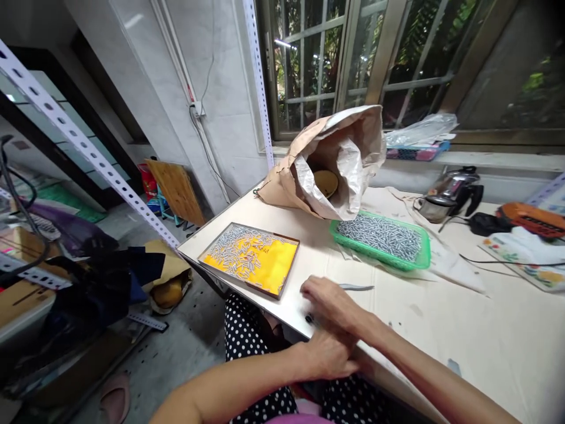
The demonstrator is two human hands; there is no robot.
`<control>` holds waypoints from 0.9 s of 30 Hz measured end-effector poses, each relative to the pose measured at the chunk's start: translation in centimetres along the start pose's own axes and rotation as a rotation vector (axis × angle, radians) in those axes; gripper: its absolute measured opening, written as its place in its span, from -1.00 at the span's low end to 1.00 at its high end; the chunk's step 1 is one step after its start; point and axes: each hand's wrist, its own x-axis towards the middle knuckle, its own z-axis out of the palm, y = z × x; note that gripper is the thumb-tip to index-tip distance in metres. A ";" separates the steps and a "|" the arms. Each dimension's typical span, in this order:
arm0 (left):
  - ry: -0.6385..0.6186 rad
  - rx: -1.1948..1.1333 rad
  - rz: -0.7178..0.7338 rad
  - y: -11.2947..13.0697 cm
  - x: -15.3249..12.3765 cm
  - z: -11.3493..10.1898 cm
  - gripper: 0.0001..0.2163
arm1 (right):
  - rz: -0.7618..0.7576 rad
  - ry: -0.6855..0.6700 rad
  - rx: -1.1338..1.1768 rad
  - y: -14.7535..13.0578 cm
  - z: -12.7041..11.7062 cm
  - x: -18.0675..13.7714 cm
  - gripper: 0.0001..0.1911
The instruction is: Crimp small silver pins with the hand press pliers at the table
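Observation:
At the table's front edge my right hand crosses over my left hand. The right fingers are curled and smeared by motion; what they hold, if anything, does not show. My left fingers are mostly hidden beneath. A small black object shows just below the right fingertips; whether a hand touches it I cannot tell. Beyond the right hand lies a thin grey blade-like strip. To the left, a shallow tray with a yellow bottom carries many small metal pins. More such pins fill a green basket.
A big paper sack lies open on the table, with a yellow bowl inside. A metal kettle, a cup and an orange tool-like object stand at right. A perforated metal post rises on the left.

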 end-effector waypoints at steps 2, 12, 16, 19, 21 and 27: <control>0.063 0.004 0.060 0.4 -0.3 -1.0 -0.39 | 0.023 0.265 0.008 1.3 -2.9 -0.2 -0.76; 0.444 0.313 -0.347 -11.0 -3.2 -13.2 -0.65 | 0.537 0.485 -0.389 15.4 -10.8 -5.3 -0.42; 0.360 0.430 -0.491 -18.2 -3.8 -16.5 -0.57 | 0.335 0.554 -0.292 10.1 -3.7 -10.2 -0.50; 0.254 0.450 -0.466 -21.3 -3.5 -17.3 -0.54 | 0.420 0.640 -0.223 5.3 2.4 -14.8 -0.55; 0.162 0.431 -0.444 -22.3 -3.3 -17.3 -0.55 | 0.474 0.661 -0.216 3.2 5.2 -17.3 -0.56; 0.042 0.412 -0.226 -20.5 -6.1 -16.5 -0.63 | 0.664 0.783 -0.428 1.0 7.7 -18.8 -0.59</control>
